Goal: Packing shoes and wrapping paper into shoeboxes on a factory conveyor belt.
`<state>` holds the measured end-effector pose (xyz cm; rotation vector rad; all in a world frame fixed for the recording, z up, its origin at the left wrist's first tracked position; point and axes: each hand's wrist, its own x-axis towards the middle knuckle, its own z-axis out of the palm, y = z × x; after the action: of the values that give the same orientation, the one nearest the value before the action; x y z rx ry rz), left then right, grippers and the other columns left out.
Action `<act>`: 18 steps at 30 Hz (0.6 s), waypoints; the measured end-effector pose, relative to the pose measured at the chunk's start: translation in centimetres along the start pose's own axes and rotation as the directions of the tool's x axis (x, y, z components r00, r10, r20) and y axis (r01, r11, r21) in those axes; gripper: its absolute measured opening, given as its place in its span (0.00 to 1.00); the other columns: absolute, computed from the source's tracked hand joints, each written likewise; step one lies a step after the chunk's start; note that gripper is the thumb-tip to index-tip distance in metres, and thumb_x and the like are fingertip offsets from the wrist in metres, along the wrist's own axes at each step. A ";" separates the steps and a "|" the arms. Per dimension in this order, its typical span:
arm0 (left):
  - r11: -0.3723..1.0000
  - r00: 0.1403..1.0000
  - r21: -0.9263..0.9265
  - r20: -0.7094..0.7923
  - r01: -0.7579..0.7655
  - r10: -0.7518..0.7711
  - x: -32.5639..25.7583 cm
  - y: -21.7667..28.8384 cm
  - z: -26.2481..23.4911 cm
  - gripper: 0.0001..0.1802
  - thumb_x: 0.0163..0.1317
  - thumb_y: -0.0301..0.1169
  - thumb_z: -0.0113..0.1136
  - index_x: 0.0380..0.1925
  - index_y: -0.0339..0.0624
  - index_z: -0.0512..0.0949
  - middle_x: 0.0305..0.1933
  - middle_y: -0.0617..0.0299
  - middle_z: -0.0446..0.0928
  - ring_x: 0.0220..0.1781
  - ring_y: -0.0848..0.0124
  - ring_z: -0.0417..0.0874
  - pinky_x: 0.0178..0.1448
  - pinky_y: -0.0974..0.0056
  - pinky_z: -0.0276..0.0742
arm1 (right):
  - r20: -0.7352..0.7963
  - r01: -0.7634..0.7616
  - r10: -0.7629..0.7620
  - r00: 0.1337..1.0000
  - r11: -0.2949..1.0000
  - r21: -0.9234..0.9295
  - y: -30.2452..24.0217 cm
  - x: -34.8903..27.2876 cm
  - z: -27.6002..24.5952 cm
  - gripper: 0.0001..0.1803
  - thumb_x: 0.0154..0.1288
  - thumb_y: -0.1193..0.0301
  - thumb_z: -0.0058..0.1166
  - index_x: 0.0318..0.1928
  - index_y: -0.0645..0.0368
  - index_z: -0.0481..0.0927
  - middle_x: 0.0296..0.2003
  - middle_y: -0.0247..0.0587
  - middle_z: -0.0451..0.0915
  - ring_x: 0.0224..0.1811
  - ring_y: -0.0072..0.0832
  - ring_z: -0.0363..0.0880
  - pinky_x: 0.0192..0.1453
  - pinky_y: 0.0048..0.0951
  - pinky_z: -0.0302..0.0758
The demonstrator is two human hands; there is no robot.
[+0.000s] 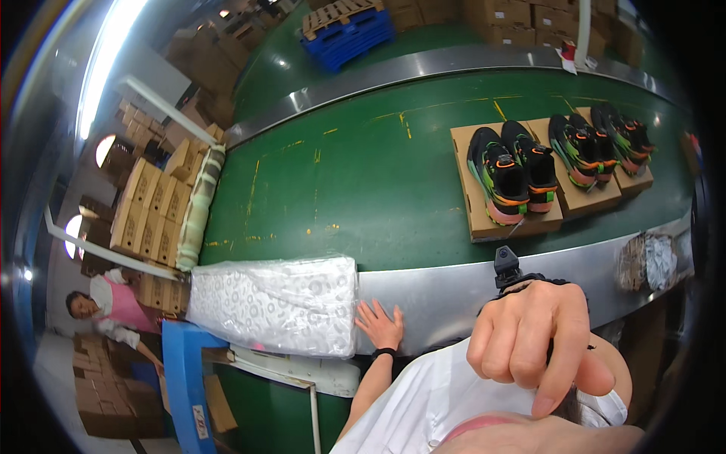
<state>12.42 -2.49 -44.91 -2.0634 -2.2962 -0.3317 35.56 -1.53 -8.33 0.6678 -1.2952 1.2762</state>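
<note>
Left hand (380, 324) low in the centre of the frame, fingers spread, palm flat on the steel edge (446, 291) of the conveyor, pinching nothing, just beside the right end of a plastic-wrapped stack of white printed paper (276, 304). Dark band at that wrist. Right hand (533, 342) large and close to the lens at lower right, fingers curled loosely down and pressed together, gripping nothing visible; a small black clip-like device (506, 265) just above its knuckles. Green conveyor belt (340, 181) across the middle of the frame, curved by the lens. At upper right on the belt, three brown cardboard boxes (473, 208) side by side, each topped by a pair of black sneakers (510, 174) with green and orange trim, well apart from both hands. Flat cardboard boxes stacked at the left (151, 208); a blue pallet (348, 34) at top centre; another person (106, 310) at far lower left.
</note>
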 end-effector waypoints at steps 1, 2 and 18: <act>1.000 1.000 -0.004 -0.002 0.020 -0.020 0.1 -0.1 -0.1 0.35 0.53 0.50 0.46 0.54 0.35 0.59 0.60 0.39 0.51 0.65 0.49 0.46 0.63 0.43 0.38 | 0.017 -0.013 0.013 1.000 1.000 0.012 0.3 0.4 0.1 0.23 0.63 0.58 0.40 0.28 0.71 0.72 0.11 0.36 0.64 0.09 0.23 0.55 0.15 0.24 0.53; 1.000 1.000 -0.006 0.001 0.018 -0.018 0.1 -0.2 -0.3 0.36 0.53 0.50 0.46 0.54 0.35 0.59 0.61 0.39 0.50 0.65 0.49 0.46 0.63 0.43 0.38 | 0.024 -0.023 0.022 0.999 0.999 0.026 0.5 0.6 0.1 0.23 0.63 0.58 0.40 0.28 0.71 0.72 0.11 0.36 0.64 0.09 0.23 0.55 0.15 0.24 0.53; 0.999 0.999 -0.009 0.007 0.032 -0.032 -0.1 0.2 -0.4 0.36 0.52 0.51 0.46 0.54 0.34 0.59 0.61 0.39 0.49 0.65 0.50 0.45 0.63 0.44 0.37 | -0.030 -0.043 0.049 0.998 0.983 0.179 1.9 -1.2 -1.6 0.30 0.56 0.52 0.48 0.36 0.75 0.72 0.12 0.33 0.65 0.11 0.24 0.61 0.16 0.26 0.55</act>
<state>12.57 -2.65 -44.51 -2.0374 -2.3380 -0.3376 34.56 0.07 -10.35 0.7420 -1.1828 1.4476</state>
